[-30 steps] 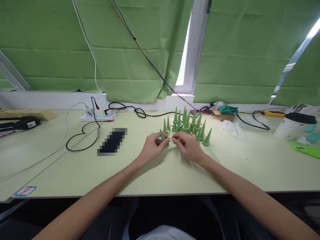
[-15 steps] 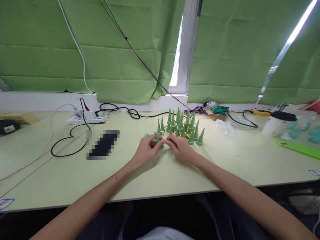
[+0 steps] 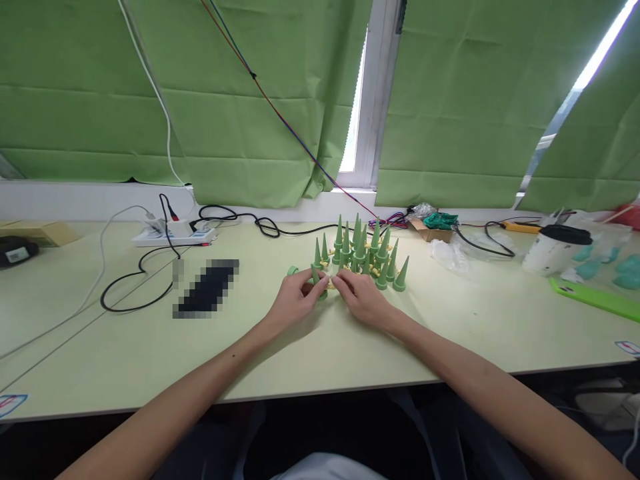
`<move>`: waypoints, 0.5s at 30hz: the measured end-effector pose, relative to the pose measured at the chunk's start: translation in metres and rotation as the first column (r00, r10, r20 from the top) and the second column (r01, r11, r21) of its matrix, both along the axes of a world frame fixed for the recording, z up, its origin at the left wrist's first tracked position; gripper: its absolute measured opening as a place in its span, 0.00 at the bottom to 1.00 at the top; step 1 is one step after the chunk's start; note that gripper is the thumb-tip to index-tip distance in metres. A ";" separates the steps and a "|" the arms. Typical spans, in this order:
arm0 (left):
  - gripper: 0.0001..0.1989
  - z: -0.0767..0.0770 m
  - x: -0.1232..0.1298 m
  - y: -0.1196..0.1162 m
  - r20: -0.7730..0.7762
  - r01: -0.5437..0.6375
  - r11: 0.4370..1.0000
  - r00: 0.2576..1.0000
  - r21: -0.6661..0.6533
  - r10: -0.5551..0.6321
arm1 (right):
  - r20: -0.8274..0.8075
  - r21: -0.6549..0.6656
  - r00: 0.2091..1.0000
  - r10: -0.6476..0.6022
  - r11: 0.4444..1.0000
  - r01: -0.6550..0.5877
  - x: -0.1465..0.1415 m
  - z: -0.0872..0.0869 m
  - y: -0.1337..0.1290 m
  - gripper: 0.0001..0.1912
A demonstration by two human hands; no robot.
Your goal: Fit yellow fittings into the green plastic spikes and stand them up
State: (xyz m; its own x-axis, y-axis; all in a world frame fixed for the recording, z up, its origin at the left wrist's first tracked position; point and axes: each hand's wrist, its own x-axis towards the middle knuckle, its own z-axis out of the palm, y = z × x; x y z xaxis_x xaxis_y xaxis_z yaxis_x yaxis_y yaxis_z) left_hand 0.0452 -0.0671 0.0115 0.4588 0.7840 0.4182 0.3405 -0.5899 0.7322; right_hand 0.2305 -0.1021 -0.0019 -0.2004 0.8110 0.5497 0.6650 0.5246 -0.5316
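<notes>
My left hand is closed on a green cone, which stands tilted a little between thumb and fingers. A small yellow piece shows beside the cone's base, between the two hands. My right hand is pinched at the yellow piece's right side; whatever its fingertips grip is too small to make out. Several upright green cones with small yellow pieces among them stand just behind my right hand. Part of a green ring-shaped base shows behind my left hand.
On the pale table, a pixelated dark object and a power strip with cables lie left. To the right are a plastic bag, a small cardboard box, a lidded cup and a green phone-shaped object.
My right fingertips have shifted very slightly, and more of the yellow piece shows between the hands. The left hand keeps its hold on the cone.
</notes>
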 end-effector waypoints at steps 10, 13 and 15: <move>0.16 0.001 0.001 -0.001 0.029 -0.020 1.000 0.999 -0.015 0.020 | -0.027 0.003 0.992 0.125 0.992 -0.125 0.002 -0.001 0.002 0.10; 0.17 0.002 0.002 -0.003 0.023 -0.016 1.000 1.000 -0.022 0.016 | 0.001 0.003 0.996 0.094 0.996 -0.094 0.002 -0.002 0.004 0.13; 0.17 0.003 0.002 -0.003 0.019 -0.012 1.000 1.000 -0.020 0.012 | 0.024 -0.011 0.997 0.070 0.998 -0.070 0.002 -0.002 0.004 0.17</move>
State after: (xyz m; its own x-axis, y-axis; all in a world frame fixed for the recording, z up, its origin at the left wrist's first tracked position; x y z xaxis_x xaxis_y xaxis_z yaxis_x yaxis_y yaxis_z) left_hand 0.0470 -0.0702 0.0144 0.4415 0.7975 0.4111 0.3336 -0.5713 0.7499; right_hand 0.2324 -0.0985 -0.0039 -0.2700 0.8002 0.5355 0.6399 0.5647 -0.5212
